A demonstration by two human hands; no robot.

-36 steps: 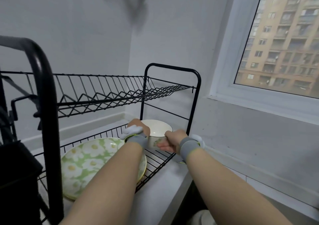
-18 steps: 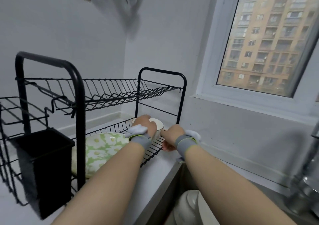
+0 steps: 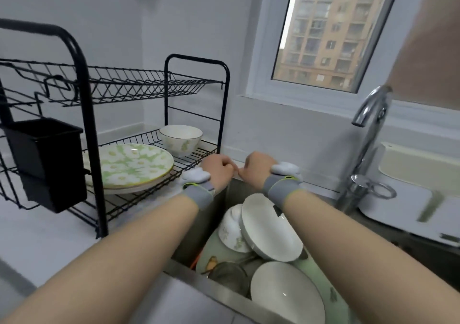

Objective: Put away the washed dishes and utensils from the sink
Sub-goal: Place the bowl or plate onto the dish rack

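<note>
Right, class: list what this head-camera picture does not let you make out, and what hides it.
All head view.
Left hand and right hand: palms turned away.
Black caddy: inside hidden by its wall.
Dark item in sink: blurred, partly under white plate.
Bird plate: covered by dishes, cut by bottom edge.

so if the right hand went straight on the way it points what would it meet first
Most likely the left hand: the right hand points up-left along its forearm, and their curled fingers nearly touch. Beyond stands the black rack, though depth is unclear.
</note>
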